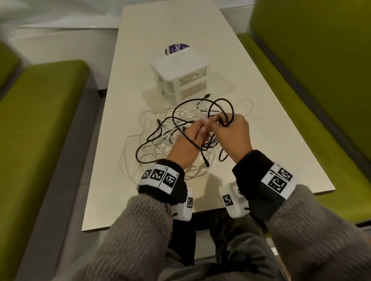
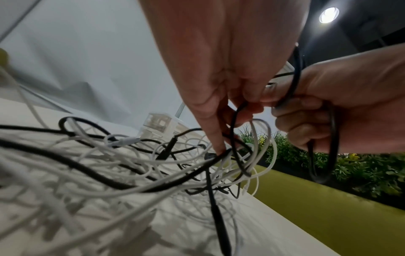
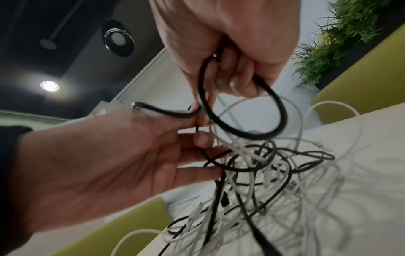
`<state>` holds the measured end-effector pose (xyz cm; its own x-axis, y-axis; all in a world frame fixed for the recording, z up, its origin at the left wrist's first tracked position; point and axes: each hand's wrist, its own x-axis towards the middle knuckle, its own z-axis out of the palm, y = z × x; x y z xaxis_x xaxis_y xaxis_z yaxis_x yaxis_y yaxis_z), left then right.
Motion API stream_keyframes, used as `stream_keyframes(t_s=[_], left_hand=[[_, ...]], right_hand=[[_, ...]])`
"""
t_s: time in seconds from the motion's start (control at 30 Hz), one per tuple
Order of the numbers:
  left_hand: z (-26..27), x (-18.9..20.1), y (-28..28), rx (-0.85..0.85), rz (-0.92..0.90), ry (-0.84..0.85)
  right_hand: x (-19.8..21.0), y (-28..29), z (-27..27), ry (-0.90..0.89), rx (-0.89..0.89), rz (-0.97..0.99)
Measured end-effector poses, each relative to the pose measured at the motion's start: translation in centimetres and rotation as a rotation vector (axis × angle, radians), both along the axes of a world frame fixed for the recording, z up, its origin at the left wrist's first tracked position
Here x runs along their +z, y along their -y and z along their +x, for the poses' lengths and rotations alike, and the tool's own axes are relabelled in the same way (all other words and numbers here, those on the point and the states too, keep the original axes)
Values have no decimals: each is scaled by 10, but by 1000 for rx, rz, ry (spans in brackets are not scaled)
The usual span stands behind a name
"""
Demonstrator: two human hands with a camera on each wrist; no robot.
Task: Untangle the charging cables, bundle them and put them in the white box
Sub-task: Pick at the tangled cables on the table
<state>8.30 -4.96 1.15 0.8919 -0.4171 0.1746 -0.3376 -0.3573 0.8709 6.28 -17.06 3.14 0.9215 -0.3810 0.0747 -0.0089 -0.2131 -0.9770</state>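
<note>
A tangle of black cable point(image 1: 198, 102) and white cables point(image 1: 149, 121) lies on the pale table point(image 1: 275, 152), in front of the white box point(image 1: 182, 77), a small two-drawer unit. Both hands are raised just above the pile and meet over it. My left hand point(image 1: 204, 126) pinches a stretch of black cable between thumb and fingers point(image 2: 247, 104). My right hand point(image 1: 222, 123) curls round a loop of the same black cable point(image 3: 278, 107), which hangs below its fingers point(image 3: 238, 83). Black plug ends dangle under the hands toward the table's near edge.
A round purple sticker point(image 1: 176, 48) lies behind the box. Green benches point(image 1: 26, 137) point(image 1: 336, 73) flank the narrow table. Plants point(image 3: 342, 31) stand behind the right bench. White cable loops spread left and right of the pile.
</note>
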Motion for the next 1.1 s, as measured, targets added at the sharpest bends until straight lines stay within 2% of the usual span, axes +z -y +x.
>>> stream_keyframes(t_s=[0.1, 0.27, 0.53, 0.6, 0.7, 0.77, 0.9, 0.97, 1.1], left_hand=[[2, -4, -6, -23, -6, -9], [7, -7, -13, -75, 154, 20], [16, -2, -5, -98, 162, -49], [15, -3, -3, -89, 167, -57], [16, -3, 1, -71, 126, -112], [16, -3, 3, -58, 109, -120], [16, 3, 7, 3, 227, -8], [17, 3, 9, 48, 258, -7], [15, 1, 9, 54, 218, 8]], right_hand=[[6, 9, 5, 55, -65, 96], [31, 29, -4, 179, -114, 190], [68, 38, -28, 407, -132, 303], [71, 41, -32, 416, -125, 331], [62, 40, -30, 327, -96, 309], [49, 41, -24, 224, -59, 221], [21, 33, -13, -56, 77, 62], [10, 24, -11, -160, 107, 27], [-3, 12, -2, -148, 50, -33]])
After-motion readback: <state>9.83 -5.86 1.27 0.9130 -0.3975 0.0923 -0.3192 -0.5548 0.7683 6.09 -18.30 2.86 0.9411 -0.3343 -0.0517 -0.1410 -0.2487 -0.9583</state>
